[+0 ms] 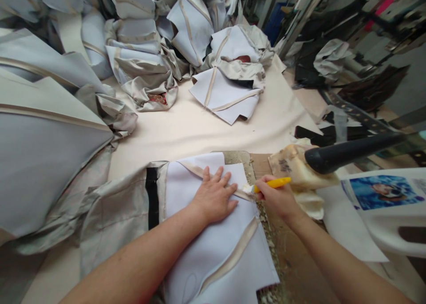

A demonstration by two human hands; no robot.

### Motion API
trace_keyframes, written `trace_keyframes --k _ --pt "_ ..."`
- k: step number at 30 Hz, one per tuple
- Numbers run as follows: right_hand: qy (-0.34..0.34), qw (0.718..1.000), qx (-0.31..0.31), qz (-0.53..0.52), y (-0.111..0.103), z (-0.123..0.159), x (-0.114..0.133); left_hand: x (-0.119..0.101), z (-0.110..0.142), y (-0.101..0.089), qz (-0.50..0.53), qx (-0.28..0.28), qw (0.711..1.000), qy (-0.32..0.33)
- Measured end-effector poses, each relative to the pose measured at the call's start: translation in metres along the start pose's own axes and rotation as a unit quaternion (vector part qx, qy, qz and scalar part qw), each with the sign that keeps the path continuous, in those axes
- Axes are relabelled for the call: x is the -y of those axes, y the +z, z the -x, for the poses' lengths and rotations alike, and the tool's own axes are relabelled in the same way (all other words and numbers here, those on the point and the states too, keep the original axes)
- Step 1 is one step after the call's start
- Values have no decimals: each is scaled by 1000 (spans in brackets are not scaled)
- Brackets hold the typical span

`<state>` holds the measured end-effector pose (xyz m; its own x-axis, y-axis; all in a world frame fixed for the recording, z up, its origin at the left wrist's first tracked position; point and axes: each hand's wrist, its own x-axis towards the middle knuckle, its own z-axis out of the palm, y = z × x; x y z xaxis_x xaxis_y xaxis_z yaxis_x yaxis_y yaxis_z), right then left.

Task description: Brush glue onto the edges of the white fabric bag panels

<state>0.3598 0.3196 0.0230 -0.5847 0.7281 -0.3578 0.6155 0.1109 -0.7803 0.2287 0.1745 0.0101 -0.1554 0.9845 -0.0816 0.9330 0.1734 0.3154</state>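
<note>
My left hand lies flat with fingers spread on a white fabric panel edged with beige seam tape, pressing it to the table. My right hand is closed around a yellow-handled brush. The brush tip touches the beige seam strip at the panel's right edge, just beside my left fingertips. The panel's grey backing with a black strip folds out to the left.
Heaps of similar grey and white sewn panels crowd the back and left of the cream table. A glue-stained container with a black handle stands right of my hand. A white plastic chair and printed paper are at right.
</note>
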Motion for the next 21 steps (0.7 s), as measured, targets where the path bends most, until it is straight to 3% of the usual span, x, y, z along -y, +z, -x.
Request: trace_keyframes --k 4,8,12,17,21 --pt "4 1000 -7 28 -14 19 -3 0 0 1 -1 4 1000 1" --pt "-75 991 77 76 -21 25 -4 -1 -1 1 -8 -2 1000 -1" --pt "-94 988 47 110 -27 30 -10 -1 -1 1 -12 4 1000 4" --pt "-105 981 87 138 -30 36 -13 -1 -1 0 -15 6 1000 1" --pt "-103 984 56 132 -29 39 -13 -1 -1 0 -16 8 1000 4"
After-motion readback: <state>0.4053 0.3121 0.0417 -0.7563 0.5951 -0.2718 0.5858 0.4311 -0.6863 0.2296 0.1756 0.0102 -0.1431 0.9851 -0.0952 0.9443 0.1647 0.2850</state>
